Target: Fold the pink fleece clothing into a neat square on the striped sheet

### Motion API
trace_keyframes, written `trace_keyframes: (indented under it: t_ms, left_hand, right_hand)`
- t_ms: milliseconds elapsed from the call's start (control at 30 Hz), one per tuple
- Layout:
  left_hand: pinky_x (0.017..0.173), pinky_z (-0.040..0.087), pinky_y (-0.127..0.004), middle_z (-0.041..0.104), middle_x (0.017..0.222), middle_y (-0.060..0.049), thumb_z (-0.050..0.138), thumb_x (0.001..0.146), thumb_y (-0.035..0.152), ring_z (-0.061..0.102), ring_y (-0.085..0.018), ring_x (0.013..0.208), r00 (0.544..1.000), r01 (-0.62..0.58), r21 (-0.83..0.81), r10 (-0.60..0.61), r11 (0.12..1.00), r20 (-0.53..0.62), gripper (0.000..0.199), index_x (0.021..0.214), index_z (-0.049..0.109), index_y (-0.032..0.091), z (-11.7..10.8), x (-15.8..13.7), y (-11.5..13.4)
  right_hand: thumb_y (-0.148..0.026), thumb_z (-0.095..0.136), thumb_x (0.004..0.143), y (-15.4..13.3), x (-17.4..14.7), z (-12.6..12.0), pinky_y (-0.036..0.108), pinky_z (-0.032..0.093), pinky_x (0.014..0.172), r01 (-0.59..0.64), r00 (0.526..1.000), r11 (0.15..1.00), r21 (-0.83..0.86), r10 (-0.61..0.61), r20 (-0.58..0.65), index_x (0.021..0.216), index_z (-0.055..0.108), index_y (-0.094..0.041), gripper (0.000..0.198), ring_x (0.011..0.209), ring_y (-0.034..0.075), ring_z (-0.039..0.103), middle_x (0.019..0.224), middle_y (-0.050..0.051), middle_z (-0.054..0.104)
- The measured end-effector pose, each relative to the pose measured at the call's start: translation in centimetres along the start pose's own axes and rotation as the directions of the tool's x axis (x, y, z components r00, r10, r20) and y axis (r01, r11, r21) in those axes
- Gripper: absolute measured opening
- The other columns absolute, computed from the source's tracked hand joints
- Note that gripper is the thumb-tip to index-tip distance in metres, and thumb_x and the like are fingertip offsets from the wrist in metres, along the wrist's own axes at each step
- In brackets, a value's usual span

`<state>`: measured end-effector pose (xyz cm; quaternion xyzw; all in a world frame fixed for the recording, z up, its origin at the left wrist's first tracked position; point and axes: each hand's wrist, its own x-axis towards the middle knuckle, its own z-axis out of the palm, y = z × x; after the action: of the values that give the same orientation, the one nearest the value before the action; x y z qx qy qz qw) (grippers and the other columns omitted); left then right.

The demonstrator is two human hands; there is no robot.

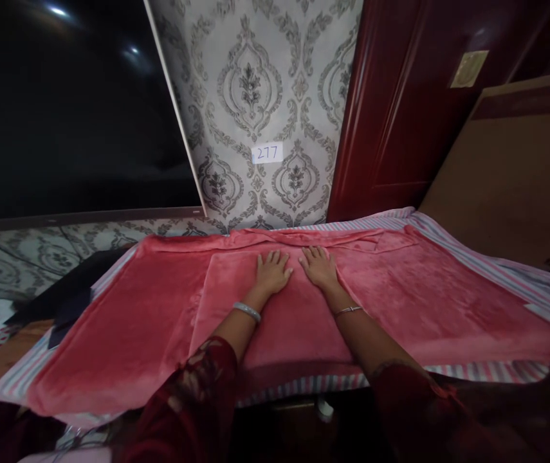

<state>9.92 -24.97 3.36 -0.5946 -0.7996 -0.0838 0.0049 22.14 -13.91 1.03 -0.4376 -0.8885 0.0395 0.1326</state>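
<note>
A pink-red plush garment (390,296) lies spread out flat, with a smooth folded or layered panel (284,321) across its middle. My left hand (273,272) rests palm down on the upper part of that panel, fingers spread. Close beside it on the right, my right hand (320,266) also lies flat with its fingers apart, near the panel's upper right edge. Neither hand grips the fabric. Along the far side the cloth is bunched into a ridge (275,238). Whether the garment is a robe or another kind, I cannot tell.
Under the garment is a striped cloth (511,273). Behind stand a large television (76,116) at left and patterned wallpaper with a paper label (267,152) reading 277. A dark red door (395,96) and a big cardboard box (520,173) are at right.
</note>
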Motion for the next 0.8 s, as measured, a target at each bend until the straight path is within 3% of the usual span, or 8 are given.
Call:
trace_keyframes:
  t_ms: [200, 400, 533, 633, 800]
  left_hand:
    - [0.125, 0.014, -0.059, 0.034, 0.165, -0.007, 0.033, 0.099, 0.056, 0.026, -0.030, 0.154, 0.996, 0.085, 0.019, -0.085, 0.996, -0.010, 0.064, 0.156, 0.038, 0.029, 0.2, -0.1, -2.6]
    - [0.121, 0.022, -0.063, 0.049, 0.155, -0.014, 0.032, 0.099, 0.053, 0.037, -0.036, 0.148, 0.950, 0.310, 0.045, -0.308, 0.950, -0.040, 0.062, 0.149, 0.049, 0.021, -2.2, -1.3, -9.9]
    - [0.116, 0.035, -0.057, 0.046, 0.157, -0.015, 0.024, 0.101, 0.049, 0.040, -0.034, 0.146, 0.890, 0.453, 0.012, -0.452, 0.891, -0.054, 0.063, 0.151, 0.046, 0.018, -2.4, -3.0, -13.9]
    - [0.115, 0.040, -0.049, 0.049, 0.155, -0.017, 0.017, 0.102, 0.044, 0.046, -0.029, 0.143, 0.866, 0.496, -0.014, -0.496, 0.868, -0.058, 0.064, 0.155, 0.039, 0.016, -1.8, -3.8, -15.2]
    - [0.110, 0.044, -0.053, 0.053, 0.150, -0.019, 0.019, 0.102, 0.045, 0.051, -0.034, 0.138, 0.861, 0.502, -0.040, -0.504, 0.864, -0.072, 0.063, 0.155, 0.039, 0.016, -1.4, -3.9, -15.2]
  right_hand:
    - [-0.045, 0.025, 0.106, 0.3, 0.2, 0.8, 0.056, 0.025, 0.119, 0.002, 1.000, 1.000, 0.004, -0.002, -0.028, 0.154, 0.044, -0.024, 0.057, 0.152, 0.028, 0.026, 0.165, 0.008, 0.034]
    - [-0.045, 0.027, 0.105, 0.2, 0.1, 0.5, 0.055, 0.024, 0.120, -0.002, 1.000, 1.000, 0.025, 0.003, -0.025, 0.153, 0.046, -0.023, 0.056, 0.152, 0.028, 0.026, 0.165, 0.008, 0.035]
    - [-0.045, 0.026, 0.105, 0.2, 0.1, 0.5, 0.055, 0.026, 0.119, -0.003, 1.000, 1.000, 0.027, 0.003, -0.028, 0.153, 0.046, -0.023, 0.056, 0.152, 0.028, 0.026, 0.164, 0.008, 0.036]
    - [-0.046, 0.026, 0.105, 0.2, 0.2, 0.6, 0.056, 0.026, 0.119, -0.001, 0.999, 1.000, 0.027, 0.002, -0.037, 0.153, 0.046, -0.024, 0.056, 0.152, 0.028, 0.026, 0.164, 0.008, 0.037]
    - [-0.045, 0.026, 0.105, 0.0, 0.0, 0.3, 0.056, 0.025, 0.120, -0.011, 1.000, 1.000, 0.017, 0.012, -0.027, 0.153, 0.046, -0.023, 0.056, 0.152, 0.028, 0.026, 0.164, 0.008, 0.037]
